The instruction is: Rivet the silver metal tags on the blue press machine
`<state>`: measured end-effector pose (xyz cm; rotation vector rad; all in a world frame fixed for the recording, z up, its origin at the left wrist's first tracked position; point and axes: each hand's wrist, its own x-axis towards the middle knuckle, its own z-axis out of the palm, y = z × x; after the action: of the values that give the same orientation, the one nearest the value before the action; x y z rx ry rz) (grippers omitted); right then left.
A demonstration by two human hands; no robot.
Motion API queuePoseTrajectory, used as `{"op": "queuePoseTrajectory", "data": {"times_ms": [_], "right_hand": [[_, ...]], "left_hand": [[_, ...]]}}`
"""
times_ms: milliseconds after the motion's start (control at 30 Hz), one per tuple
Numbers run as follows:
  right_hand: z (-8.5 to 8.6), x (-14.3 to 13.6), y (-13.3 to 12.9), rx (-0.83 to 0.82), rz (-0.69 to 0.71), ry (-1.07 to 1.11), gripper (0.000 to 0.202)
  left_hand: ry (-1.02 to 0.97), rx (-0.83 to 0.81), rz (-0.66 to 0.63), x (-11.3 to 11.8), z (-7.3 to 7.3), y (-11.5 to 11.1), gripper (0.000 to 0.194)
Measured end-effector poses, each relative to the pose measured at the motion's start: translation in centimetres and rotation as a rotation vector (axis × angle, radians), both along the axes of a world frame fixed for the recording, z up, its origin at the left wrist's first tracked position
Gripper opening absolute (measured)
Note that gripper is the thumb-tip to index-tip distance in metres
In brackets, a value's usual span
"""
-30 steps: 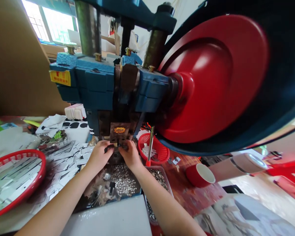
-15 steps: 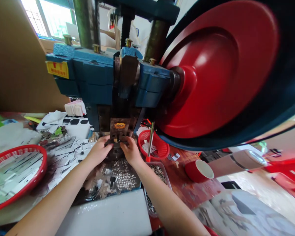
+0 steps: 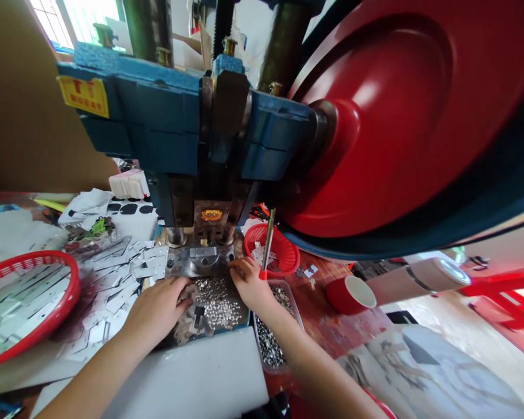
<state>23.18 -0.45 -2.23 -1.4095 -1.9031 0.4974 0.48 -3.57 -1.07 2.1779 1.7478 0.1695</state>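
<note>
Nearest, a white block (image 3: 192, 378) lies across the front of the table (image 3: 318, 343), with a clear tub (image 3: 302, 326) of small metal parts by its right corner. Just past the block, small silver pieces (image 3: 222, 308) are scattered on a dark plate between the two hands. The left hand (image 3: 157, 307) rests at their left, its fingers slightly bent and thumb held apart from them. The right hand (image 3: 252, 286) is at their right, fingers stretched towards the right end of a metal die block (image 3: 201, 269); I cannot tell whether they grip anything. The die block sits beyond the silver pieces, below the ram of a blue press (image 3: 157, 131). Flat pale plates (image 3: 122, 276) spread to the left, beside a red basket (image 3: 72, 297). A red flywheel (image 3: 397, 134) looms at the press's right. Farthest back is a bright window (image 3: 91, 23).
</note>
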Motion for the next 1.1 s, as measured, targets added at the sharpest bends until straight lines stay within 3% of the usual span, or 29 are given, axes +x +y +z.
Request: {"op": "queuePoseTrajectory", "data": {"times_ms": [133,267,567,700,867,1000,1100], "right_hand": [[-0.1,-0.3,-0.5,0.08,0.001,-0.278,0.023],[-0.1,-0.7,-0.9,0.098,0.009,-0.452,0.024],[-0.3,-0.7,-1.0,0.122,0.015,-0.374,0.014],[0.0,-1.1,-0.3,0.152,-0.012,-0.263,0.016],[1.5,-3.5,2.5,0.157,-0.054,-0.089,0.013],[2.4,-5.8,4.2,0.134,-0.104,-0.192,0.009],[2.7,-6.0,3.8,0.158,-0.061,-0.286,0.01]], "left_hand": [[-0.125,0.056,0.026,-0.4,-0.6,0.0,0.019],[-0.246,-0.008,0.051,-0.6,-0.7,-0.3,0.017],[-0.46,0.096,0.06,-0.9,-0.8,-0.4,0.022],[-0.599,0.031,0.19,-1.0,-0.5,-0.2,0.027],[-0.718,-0.028,0.32,-1.2,0.7,0.7,0.032],[-0.713,0.032,0.332,-1.3,1.6,1.4,0.029],[-0.698,0.009,0.33,-1.5,1.7,2.0,0.029]]}}
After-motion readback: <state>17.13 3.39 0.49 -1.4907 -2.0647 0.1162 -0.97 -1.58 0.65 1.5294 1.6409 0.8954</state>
